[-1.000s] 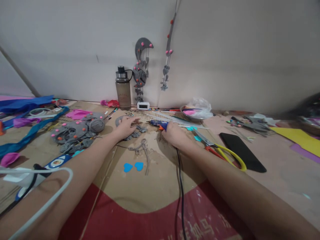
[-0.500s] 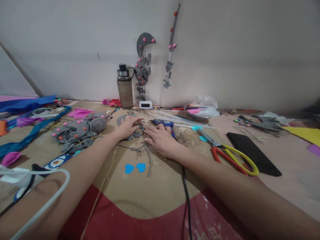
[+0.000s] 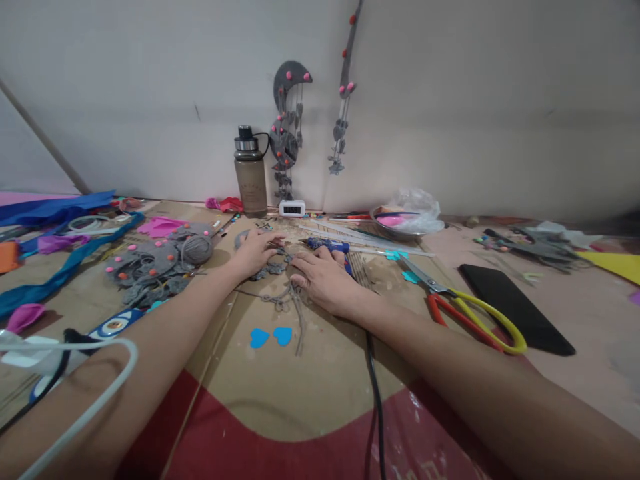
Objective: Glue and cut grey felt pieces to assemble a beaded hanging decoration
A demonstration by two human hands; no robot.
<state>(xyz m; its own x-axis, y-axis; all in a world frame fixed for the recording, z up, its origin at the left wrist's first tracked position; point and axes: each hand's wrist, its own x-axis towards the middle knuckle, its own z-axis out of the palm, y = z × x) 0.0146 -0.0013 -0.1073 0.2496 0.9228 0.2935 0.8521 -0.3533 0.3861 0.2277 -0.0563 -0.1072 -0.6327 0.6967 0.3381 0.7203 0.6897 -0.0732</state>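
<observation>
My left hand (image 3: 254,251) lies flat with its fingers stretched over small grey felt shapes (image 3: 273,269) on the cardboard sheet (image 3: 320,373). My right hand (image 3: 323,280) rests palm down beside it, fingers spread, its fingertips touching the grey felt string piece (image 3: 290,300). A blue glue gun (image 3: 327,246) lies just behind the right hand, and its black cord (image 3: 375,400) runs toward me under the right forearm. Two blue felt hearts (image 3: 271,337) lie in front of the hands.
Yellow-and-red scissors (image 3: 470,313) and a black phone (image 3: 515,308) lie to the right. A pile of grey felt and yarn (image 3: 160,263) sits to the left, with blue fabric strips (image 3: 60,260). A bottle (image 3: 250,175), a small clock (image 3: 292,209) and a metal bowl (image 3: 395,223) stand by the wall.
My right hand has let go of the glue gun and moved left onto the grey felt string piece. My left hand has stayed on the felt shapes.
</observation>
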